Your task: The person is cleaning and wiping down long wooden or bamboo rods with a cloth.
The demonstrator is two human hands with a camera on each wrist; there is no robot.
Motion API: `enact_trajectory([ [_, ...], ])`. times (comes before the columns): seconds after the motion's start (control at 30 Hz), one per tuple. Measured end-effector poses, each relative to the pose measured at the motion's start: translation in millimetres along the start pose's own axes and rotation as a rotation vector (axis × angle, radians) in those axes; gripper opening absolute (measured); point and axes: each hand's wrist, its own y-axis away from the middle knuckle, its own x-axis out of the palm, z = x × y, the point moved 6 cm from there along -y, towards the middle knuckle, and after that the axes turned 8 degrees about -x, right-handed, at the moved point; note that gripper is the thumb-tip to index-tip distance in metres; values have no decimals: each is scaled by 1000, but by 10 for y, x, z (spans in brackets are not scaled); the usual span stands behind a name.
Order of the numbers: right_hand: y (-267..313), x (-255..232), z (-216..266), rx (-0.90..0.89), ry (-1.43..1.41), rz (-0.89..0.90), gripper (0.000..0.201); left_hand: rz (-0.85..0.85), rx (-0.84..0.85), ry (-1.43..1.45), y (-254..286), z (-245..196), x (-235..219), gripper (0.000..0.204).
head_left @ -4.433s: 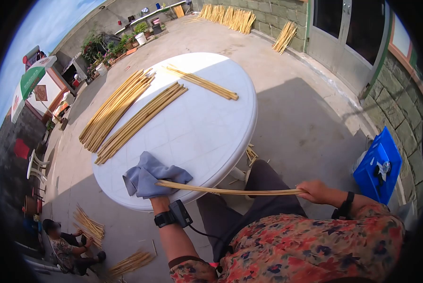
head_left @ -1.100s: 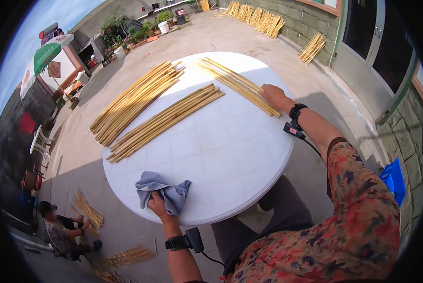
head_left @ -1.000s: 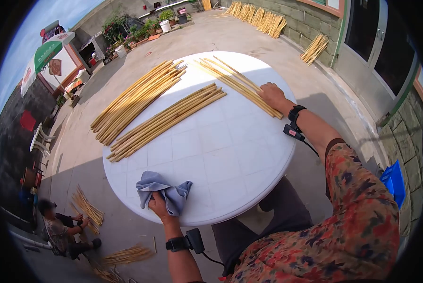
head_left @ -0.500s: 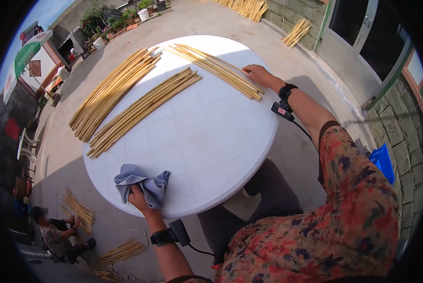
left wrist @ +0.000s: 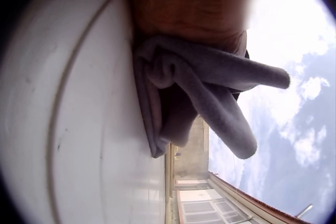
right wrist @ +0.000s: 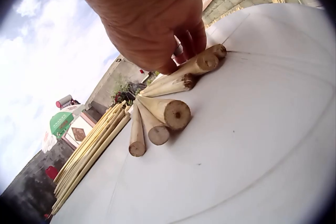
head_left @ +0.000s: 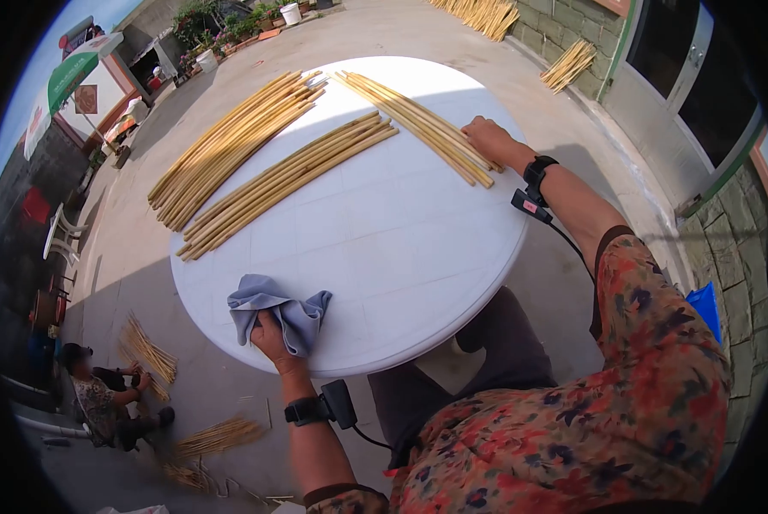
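Note:
My left hand [head_left: 271, 337] holds a crumpled grey-blue cloth [head_left: 294, 319] against the near left of the round white table [head_left: 375, 274]; the left wrist view shows the cloth's folds [left wrist: 226, 113] bunched beneath the hand. At the table's right, my right hand [head_left: 494, 141] is curled over a small group of pale peeled sticks [head_left: 427, 120]. Close up, thumb and fingers of the right hand [right wrist: 152, 19] straddle the upper sticks [right wrist: 202, 64] near their cut ends, while a few others [right wrist: 176, 115] fan out beside them. The fingertips are partly hidden behind the sticks.
A large bundle of sticks [head_left: 230, 154] and a smaller row [head_left: 290, 184] lie on the table's left half. A seated person [head_left: 110, 394] handles sticks on the ground at lower left. More sticks [head_left: 568, 67] lean on the wall, near a glass door [head_left: 684, 77].
The right hand, earlier holding a long stick near the cloth, has moved to the right-hand group. A stick there that stood at an angle now lies closer alongside the others. The left hand keeps the cloth.

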Motion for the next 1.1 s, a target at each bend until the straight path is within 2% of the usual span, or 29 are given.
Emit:
enact_trajectory([
  [0.13, -5, 24, 29, 2, 72, -1, 26, -3, -5, -25, 23, -41, 32, 31],
  [0.2, -31, 24, -31, 114, 57, -26, 26, -7, 7, -19, -40, 32, -31, 30],
  [0.3, -32, -17, -8, 159, 29, -100, 25, 3, 11, 32, 10, -20, 48, 30],
  [0.43, -68, -78, 143, 217, 138, -39, 24, 12, 14, 45, -7, 23, 10, 29],
  [0.53, -170, -217, 411, 182, 231, -119, 21, 23, -53, -17, -21, 61, -16, 29],
  [0.6, -297, -276, 783, -68, 115, -152, 29, -8, -64, -18, 22, 37, 6, 30],
  [0.67, -530, -149, 1183, -233, -7, -188, 31, -18, -46, -21, -39, 37, -5, 29],
  [0.7, -550, -136, 1182, -194, -21, -120, 37, -26, -52, -26, -9, 69, -18, 29],
  [0.83, -900, 9, 1560, -260, -129, -112, 39, -44, 49, 25, -41, 138, -70, 26],
  [0.97, -1237, 199, 1827, -307, -61, -76, 41, 4, 11, -45, 74, -14, 14, 26],
  [1.0, -1231, 200, 1772, -297, -5, -85, 41, 4, 12, -47, 116, 40, 71, 26],
  [1.07, -1428, 314, 1948, -343, -13, -74, 40, -13, 74, -33, 71, 40, -9, 25],
  [1.1, -1424, 333, 1876, -333, 12, -61, 40, 48, -32, 4, 73, 68, 8, 23],
])
